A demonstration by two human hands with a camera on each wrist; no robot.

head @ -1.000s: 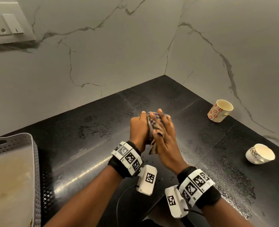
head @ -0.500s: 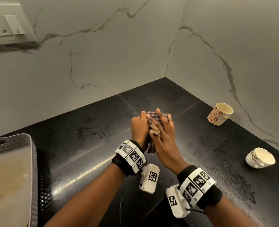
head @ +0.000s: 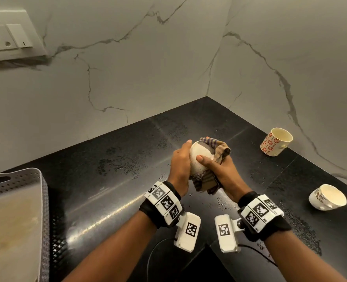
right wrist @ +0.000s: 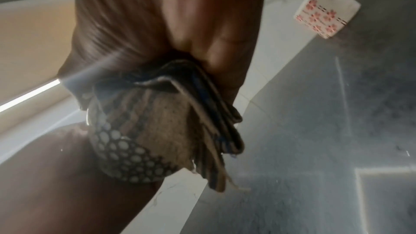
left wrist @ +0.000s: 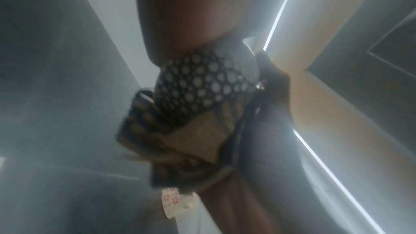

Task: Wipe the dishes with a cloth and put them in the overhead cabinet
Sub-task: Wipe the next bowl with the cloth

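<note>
A small rounded cup [head: 197, 159] with a dark dotted band [left wrist: 198, 84] is held above the black counter [head: 111, 180]. My left hand [head: 180, 165] grips its left side. My right hand [head: 219, 169] holds a brown striped cloth [head: 219, 148] against the cup's right side, the thumb lying across the cup's pale body. The cloth [right wrist: 162, 113] wraps the far side and hangs below the cup. A floral mug [head: 275, 141] stands tilted by the right wall. A white cup [head: 327, 197] lies on its side further right and nearer.
A grey perforated tray [head: 36, 180] sits at the left edge of the counter. Water drops speckle the counter around the hands. Marble walls meet in a corner behind, with a wall socket [head: 7, 37] at upper left.
My right hand has slid from over the top of the cup round to its right side with the cloth, so the cup's pale body now shows. The left hand keeps its grip.
</note>
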